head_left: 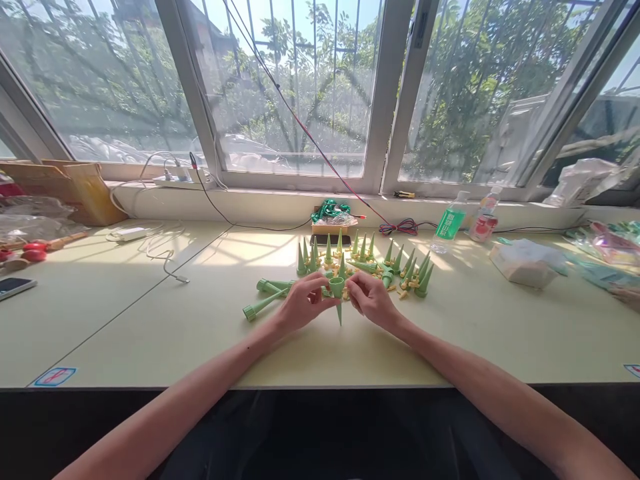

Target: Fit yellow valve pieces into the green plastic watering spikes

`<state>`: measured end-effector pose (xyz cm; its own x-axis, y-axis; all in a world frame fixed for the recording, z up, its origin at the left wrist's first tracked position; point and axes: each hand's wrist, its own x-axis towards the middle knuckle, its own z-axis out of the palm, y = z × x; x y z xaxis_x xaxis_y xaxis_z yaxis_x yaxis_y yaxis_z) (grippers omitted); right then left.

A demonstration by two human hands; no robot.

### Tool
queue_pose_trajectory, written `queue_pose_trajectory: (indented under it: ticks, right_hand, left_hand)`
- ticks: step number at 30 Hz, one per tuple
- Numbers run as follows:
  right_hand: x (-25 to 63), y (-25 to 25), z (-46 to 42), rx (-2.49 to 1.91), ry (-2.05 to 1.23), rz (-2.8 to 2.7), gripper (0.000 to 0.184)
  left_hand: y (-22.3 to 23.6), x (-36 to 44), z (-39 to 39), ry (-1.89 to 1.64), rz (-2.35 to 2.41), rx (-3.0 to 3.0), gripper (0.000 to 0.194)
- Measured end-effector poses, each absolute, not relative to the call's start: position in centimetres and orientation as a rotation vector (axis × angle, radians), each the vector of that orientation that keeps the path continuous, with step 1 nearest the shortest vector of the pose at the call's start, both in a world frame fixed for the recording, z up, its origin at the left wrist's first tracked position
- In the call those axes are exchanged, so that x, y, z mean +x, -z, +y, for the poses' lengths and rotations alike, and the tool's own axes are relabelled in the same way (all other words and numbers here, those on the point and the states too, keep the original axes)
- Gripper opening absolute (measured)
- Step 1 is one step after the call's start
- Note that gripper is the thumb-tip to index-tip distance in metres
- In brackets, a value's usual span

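Note:
My left hand (309, 298) grips a green plastic watering spike (337, 288), its open cup end up and its point down over the table. Just right of the cup, my right hand (373, 298) is closed in a pinch. Whatever its fingertips hold is too small to make out, though yellowish bits show beside them. Behind my hands stand several green spikes (363, 247) with small yellow valve-like pieces (403, 293) among them. Longer green spikes with ribbed caps (250, 313) lie left of my left hand.
At the back is a small box (331, 227) of green ties, with a dark phone (330, 240) before it. A bottle (449, 223), a can (483, 227) and a white bag-lined container (527, 262) stand right. White cables (167, 257) and another phone (16, 287) lie left.

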<state>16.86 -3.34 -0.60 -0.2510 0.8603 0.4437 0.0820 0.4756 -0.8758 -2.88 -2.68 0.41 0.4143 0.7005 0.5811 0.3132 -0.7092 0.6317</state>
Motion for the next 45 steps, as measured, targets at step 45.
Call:
queue_pose_trajectory:
  ticks: [45]
  right_hand:
    - [17.2, 0.6, -3.4, -0.814, -0.781, -1.786, 0.037]
  left_hand:
    - [-1.3, -3.2, -2.3, -0.664, 0.796, 1.617, 0.07]
